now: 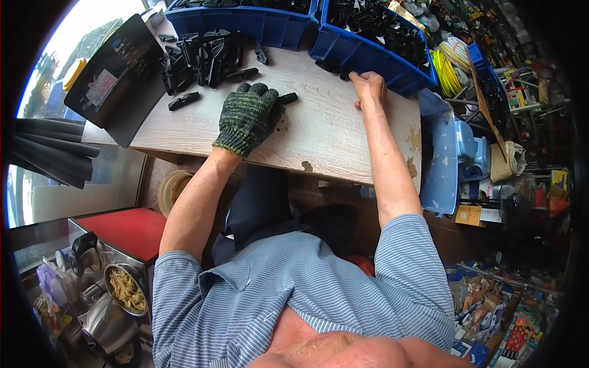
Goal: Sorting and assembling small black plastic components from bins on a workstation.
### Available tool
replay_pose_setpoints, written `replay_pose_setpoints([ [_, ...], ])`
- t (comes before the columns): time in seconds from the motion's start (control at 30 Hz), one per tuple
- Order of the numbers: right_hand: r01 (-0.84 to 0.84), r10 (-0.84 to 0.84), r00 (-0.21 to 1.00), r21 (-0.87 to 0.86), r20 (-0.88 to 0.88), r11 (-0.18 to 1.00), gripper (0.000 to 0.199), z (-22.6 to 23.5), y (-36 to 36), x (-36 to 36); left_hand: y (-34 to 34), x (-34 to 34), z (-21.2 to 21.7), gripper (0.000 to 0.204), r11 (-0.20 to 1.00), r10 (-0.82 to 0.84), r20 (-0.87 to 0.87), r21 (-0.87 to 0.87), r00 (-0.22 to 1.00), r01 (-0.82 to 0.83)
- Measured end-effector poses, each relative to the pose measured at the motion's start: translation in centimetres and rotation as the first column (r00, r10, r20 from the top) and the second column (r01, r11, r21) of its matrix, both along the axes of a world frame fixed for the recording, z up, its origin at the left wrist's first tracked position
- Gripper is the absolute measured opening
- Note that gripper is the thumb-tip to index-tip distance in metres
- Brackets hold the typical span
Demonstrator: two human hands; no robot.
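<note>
Tabletop (325, 135): pale wood-grain, chipped near its right edge.
Far edge: left blue bin (245, 26) and right blue bin (368, 59) stood full of black parts.
Far left: a heap of black parts (211, 58) lay loose.
Left hand (247, 116): gloved, fingers half-curled; a black piece (288, 98) poked out beside them, grip impossible to tell.
Right hand (370, 91): bare, fingers bent inward near a dark piece (328, 65) by the right blue bin; hold unclear.

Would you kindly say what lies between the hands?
The head view shows a black part by the left hand, then bare tabletop to the right hand.
</note>
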State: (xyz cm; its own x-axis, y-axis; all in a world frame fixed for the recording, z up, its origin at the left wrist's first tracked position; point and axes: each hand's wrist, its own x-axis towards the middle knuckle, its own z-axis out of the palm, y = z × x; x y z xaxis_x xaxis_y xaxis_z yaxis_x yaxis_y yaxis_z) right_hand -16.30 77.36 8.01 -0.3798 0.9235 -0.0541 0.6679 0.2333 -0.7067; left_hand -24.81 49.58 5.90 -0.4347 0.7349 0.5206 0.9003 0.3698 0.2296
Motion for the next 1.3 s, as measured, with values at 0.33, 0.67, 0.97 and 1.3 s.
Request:
replay_pose_setpoints([
  [0.33,0.021,-0.018,0.996,0.027,-0.087,0.999,0.028,-0.5,-0.5,1.4,-0.4,0.1,-0.5,0.023,0.996,0.033,0.063,0.075,0.997,-0.037],
  [0.67,0.010,-0.010,1.000,-0.023,-0.015,1.000,0.033,0.5,-0.8,0.7,-0.6,0.0,-0.4,0.021,0.997,0.042,0.060,0.059,0.997,-0.046],
  [0.97,0.073,-0.079,0.991,-0.053,-0.113,0.996,0.033,-0.3,0.2,1.2,-0.5,0.4,0.2,0.024,0.988,0.058,0.052,0.141,0.997,-0.064],
  [1.3,-0.447,0.025,0.732,-0.452,-0.680,0.772,0.022,-2.1,-9.0,5.8,3.1,6.1,-0.7,0.032,0.929,-0.067,0.269,0.368,0.961,-0.038],
])
